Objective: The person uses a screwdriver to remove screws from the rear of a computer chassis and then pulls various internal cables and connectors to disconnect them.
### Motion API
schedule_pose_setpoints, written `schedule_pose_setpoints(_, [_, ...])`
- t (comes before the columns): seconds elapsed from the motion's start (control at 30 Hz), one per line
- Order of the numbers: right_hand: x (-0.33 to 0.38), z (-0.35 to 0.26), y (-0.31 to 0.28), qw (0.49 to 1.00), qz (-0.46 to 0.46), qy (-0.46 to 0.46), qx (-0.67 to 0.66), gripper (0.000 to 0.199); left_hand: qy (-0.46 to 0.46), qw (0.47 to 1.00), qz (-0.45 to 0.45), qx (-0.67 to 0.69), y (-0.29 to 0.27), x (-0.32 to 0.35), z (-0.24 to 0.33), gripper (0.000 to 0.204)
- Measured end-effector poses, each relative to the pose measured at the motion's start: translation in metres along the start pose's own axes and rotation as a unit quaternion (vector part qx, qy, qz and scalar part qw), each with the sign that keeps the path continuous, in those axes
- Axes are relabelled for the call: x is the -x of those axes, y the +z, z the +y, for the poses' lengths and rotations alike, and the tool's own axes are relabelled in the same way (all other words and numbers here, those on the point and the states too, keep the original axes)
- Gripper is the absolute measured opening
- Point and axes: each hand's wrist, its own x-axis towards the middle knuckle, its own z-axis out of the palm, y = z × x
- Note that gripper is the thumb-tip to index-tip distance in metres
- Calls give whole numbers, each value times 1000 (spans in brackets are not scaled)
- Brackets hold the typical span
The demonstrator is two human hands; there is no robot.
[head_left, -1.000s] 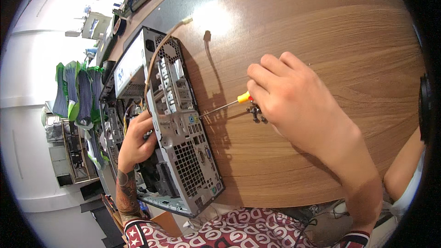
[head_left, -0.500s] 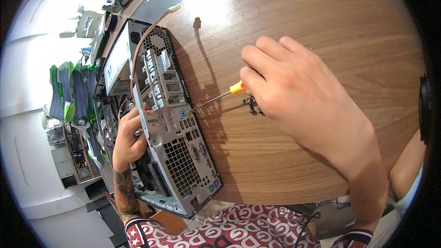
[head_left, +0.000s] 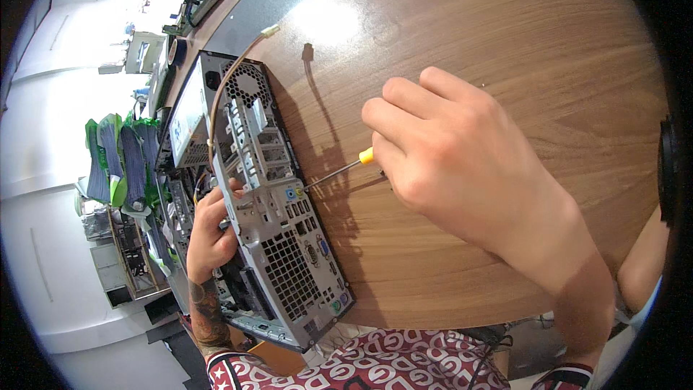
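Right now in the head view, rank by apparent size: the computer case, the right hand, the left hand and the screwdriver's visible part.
1. Computer case.
2. Right hand, though it looks enlarged because it is nearer the camera.
3. Left hand, partly hidden inside the case.
4. Screwdriver: only its shaft and a yellow bit of handle show.

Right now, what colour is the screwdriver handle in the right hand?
Yellow where the screwdriver handle shows beside the right hand; head view.

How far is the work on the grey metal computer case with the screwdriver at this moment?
Done: the grey metal computer case lies open on its side on the round wooden table, its inside exposed. In hand: the right hand holds a yellow-handled screwdriver, tip at the rear panel; the left hand steadies the case. Left: I cannot tell how many screws remain.
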Motion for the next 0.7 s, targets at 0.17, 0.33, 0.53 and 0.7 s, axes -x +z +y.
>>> schedule_pose_setpoints(0.17, [2, 2, -4, 995, -91, -4, 28, 4, 45, 998, 10, -51, -1, 1, 0, 36])
schedule_pose_setpoints(0.33, [3, 4, -7, 993, -117, 7, 9, 8, 39, 999, 4, -19, -1, 1, 4, 34])
schedule_pose_setpoints(0.53, [4, 6, -10, 990, -139, 26, -13, 10, 39, 999, -5, -32, -2, -1, 3, 32])
schedule_pose_setpoints(0.7, [2, 5, -8, 991, -127, 36, -37, 8, 41, 999, -10, -26, -1, -2, 3, 33])
